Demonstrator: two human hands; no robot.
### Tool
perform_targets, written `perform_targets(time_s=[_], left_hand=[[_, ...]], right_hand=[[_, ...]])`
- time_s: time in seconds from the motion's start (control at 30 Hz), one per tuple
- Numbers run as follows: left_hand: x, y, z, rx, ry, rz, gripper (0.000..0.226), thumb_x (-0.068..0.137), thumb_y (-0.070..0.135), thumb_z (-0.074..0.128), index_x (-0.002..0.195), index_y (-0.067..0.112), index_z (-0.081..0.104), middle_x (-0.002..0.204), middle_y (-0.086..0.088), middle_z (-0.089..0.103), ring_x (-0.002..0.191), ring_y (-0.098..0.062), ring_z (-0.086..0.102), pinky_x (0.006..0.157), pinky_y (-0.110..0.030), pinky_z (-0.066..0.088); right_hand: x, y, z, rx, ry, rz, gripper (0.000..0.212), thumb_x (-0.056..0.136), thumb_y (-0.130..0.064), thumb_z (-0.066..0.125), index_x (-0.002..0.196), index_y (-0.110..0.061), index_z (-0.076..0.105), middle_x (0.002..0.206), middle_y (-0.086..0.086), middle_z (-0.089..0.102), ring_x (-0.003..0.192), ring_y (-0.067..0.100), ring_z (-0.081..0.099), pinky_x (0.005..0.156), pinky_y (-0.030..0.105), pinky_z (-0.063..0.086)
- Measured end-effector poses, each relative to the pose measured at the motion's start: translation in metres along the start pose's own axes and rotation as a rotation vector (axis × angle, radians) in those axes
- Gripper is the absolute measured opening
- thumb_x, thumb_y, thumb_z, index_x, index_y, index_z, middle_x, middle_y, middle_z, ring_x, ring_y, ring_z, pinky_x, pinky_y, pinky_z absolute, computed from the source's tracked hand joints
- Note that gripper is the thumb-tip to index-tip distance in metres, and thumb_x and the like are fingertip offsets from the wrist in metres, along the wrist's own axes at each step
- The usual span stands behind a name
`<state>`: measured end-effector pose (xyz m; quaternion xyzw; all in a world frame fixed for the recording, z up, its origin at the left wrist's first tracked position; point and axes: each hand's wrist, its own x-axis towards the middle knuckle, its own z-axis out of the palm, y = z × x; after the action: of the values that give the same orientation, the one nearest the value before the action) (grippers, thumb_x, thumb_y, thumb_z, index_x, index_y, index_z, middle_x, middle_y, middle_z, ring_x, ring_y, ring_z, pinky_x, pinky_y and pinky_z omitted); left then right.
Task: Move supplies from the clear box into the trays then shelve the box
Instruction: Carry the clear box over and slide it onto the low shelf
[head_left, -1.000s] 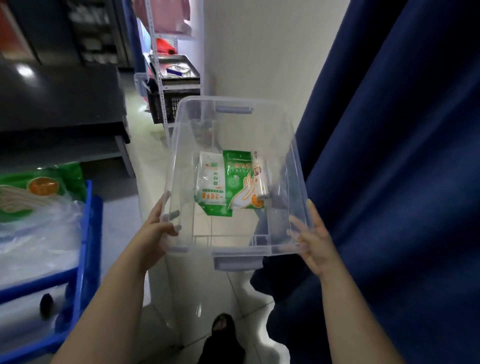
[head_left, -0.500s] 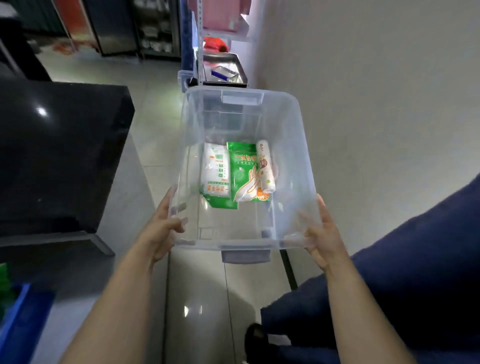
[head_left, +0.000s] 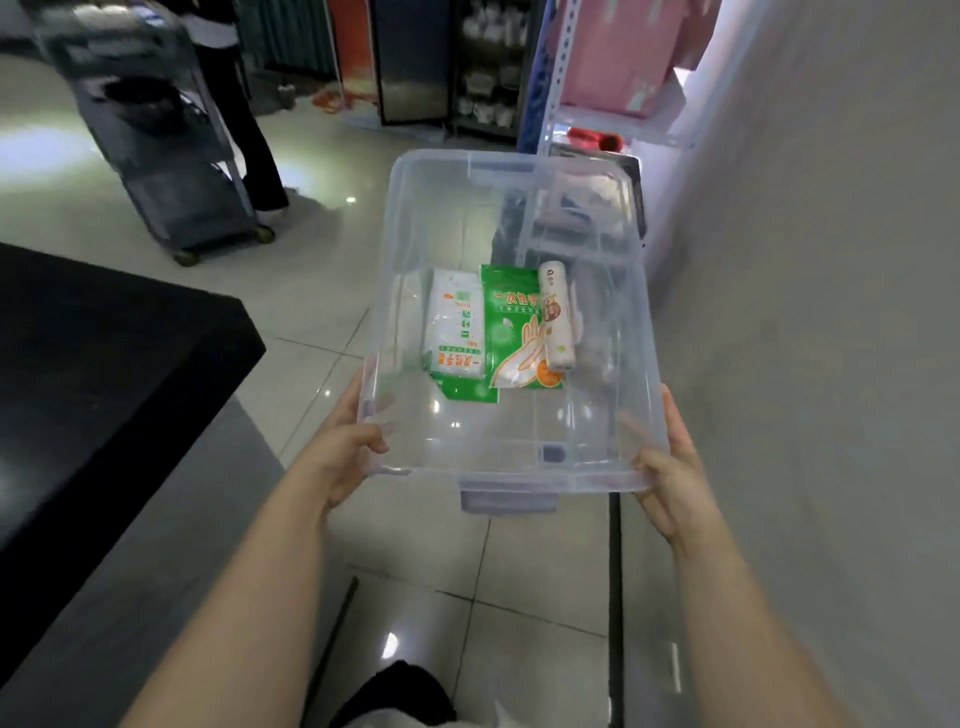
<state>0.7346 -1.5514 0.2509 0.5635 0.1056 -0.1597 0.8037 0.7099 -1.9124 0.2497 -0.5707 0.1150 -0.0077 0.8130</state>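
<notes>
I carry the clear box (head_left: 511, 171) in front of me, above the tiled floor. My left hand (head_left: 345, 447) grips its near left corner, and my right hand (head_left: 670, 467) clasps its near right corner. Inside lie a white packet (head_left: 454, 332), a green glove packet (head_left: 511, 332) and a small printed roll (head_left: 556, 317), side by side on the box's bottom. No trays are in view.
A black counter (head_left: 104, 374) stands to my left. A dark wheeled cart (head_left: 171, 171) and a person's legs (head_left: 249, 124) are at the far left. A metal shelf rack (head_left: 582, 124) stands ahead by the grey wall (head_left: 805, 312).
My view has swung left and forward: the blue curtain and blue tray have left the view, the counter, cart and shelf rack have come closer. Both hands keep the box.
</notes>
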Motion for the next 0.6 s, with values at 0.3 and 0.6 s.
perform_targets(time_s=[0.3,0.6], left_hand=[[0.236,0.071,-0.028,-0.01,0.155,-0.013,0.095,0.07,-0.021,0.031,0.11,0.061,0.058,0.125,0.001,0.054,0.092,-0.024,0.055,0.08,-0.04,0.045],[0.432,0.161,-0.055,0.064,0.195,-0.01,0.098,0.069,-0.02,0.033,0.123,0.06,0.05,0.131,-0.001,0.049,0.113,-0.029,0.054,0.096,-0.038,0.041]], right_hand=[[0.262,-0.005,0.062,-0.013,-0.056,0.07,0.092,0.074,0.028,0.03,0.141,-0.033,0.04,0.141,0.008,0.052,0.123,0.029,0.054,0.096,0.059,0.041],[0.472,-0.031,0.13,-0.159,-0.211,0.048,0.072,0.086,0.009,0.05,0.137,-0.04,0.043,0.137,0.011,0.054,0.109,0.031,0.063,0.071,0.05,0.058]])
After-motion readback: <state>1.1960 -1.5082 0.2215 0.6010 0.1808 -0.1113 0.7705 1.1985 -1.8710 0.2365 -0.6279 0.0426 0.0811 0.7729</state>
